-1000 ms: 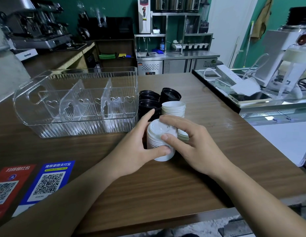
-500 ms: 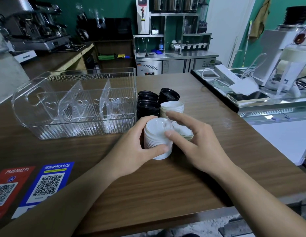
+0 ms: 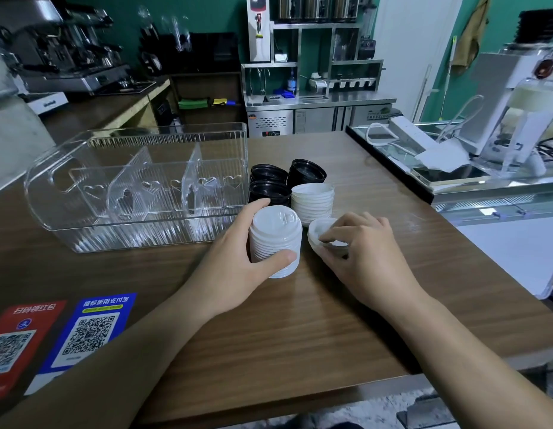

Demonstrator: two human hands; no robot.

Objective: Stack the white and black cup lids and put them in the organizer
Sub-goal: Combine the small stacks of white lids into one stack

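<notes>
My left hand [image 3: 238, 255] grips a tall stack of white lids [image 3: 276, 239] standing on the wooden counter. Just to its right, my right hand [image 3: 358, 252] pinches a small pile of white lids [image 3: 318, 230] lying low on the counter. Behind them stands another stack of white lids [image 3: 312, 202], upside down. Three stacks of black lids [image 3: 306, 173] sit behind that, next to the organizer. The clear plastic organizer [image 3: 139, 193] with dividers stands at the left with nothing inside.
QR code stickers [image 3: 86, 332] lie on the counter at the lower left. A glass display case [image 3: 454, 181] with a phone and cables borders the counter on the right. An espresso machine [image 3: 61, 48] stands on the far left counter.
My right hand left the top of the tall white stack and moved right and down onto the small pile of white lids. My left hand kept its hold on the stack.
</notes>
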